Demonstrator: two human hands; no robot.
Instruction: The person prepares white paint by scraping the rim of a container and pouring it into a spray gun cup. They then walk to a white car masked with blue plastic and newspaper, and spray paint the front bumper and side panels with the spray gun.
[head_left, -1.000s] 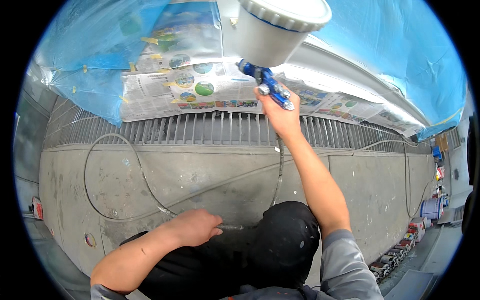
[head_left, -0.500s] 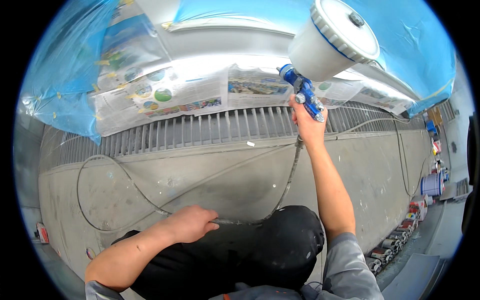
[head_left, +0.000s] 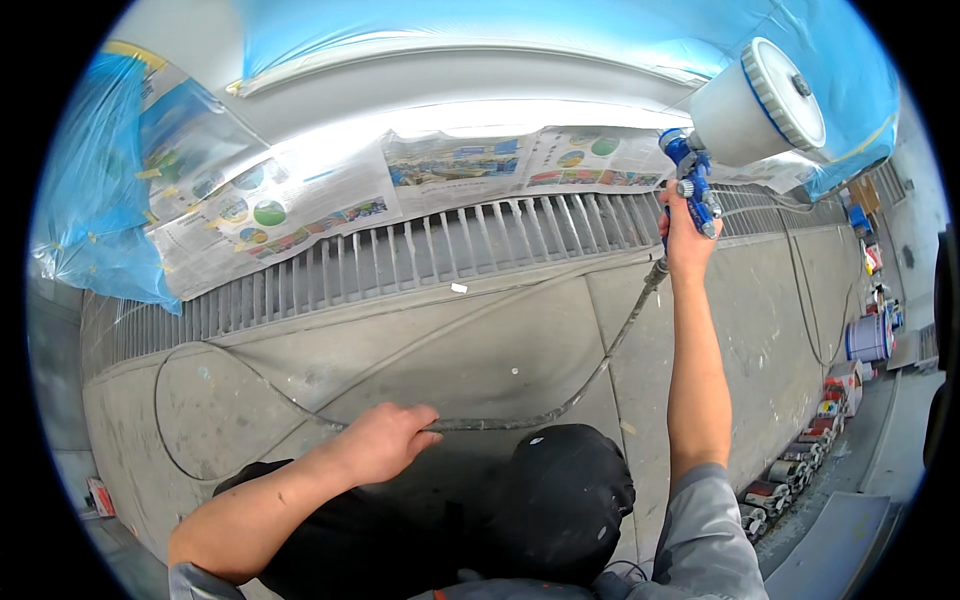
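My right hand (head_left: 690, 238), arm stretched out, is wrapped round the grip of a blue spray gun (head_left: 694, 180). On top of the gun sits a white paint cup (head_left: 745, 105) with a ribbed lid, tilted to the right. From under the grip an air hose (head_left: 585, 385) curves down toward my knee and runs to my left hand (head_left: 385, 440). That hand is closed round the hose, near my lap. Facing the gun is a pale panel (head_left: 470, 85), with sheets of newspaper (head_left: 300, 205) taped along its lower edge and blue plastic film (head_left: 560, 25) above it.
A metal floor grate (head_left: 440, 250) runs below the newspaper. The hose makes a loop (head_left: 160, 400) on the concrete floor (head_left: 520, 320) at left. Along the right wall stand several cans (head_left: 790, 470) and a larger pail (head_left: 868, 338). More blue film (head_left: 90, 200) hangs at far left.
My right hand has carried the spray gun to the right along the panel. The hose stretches further out with it. My left hand keeps its hold, and the view has shifted slightly right.
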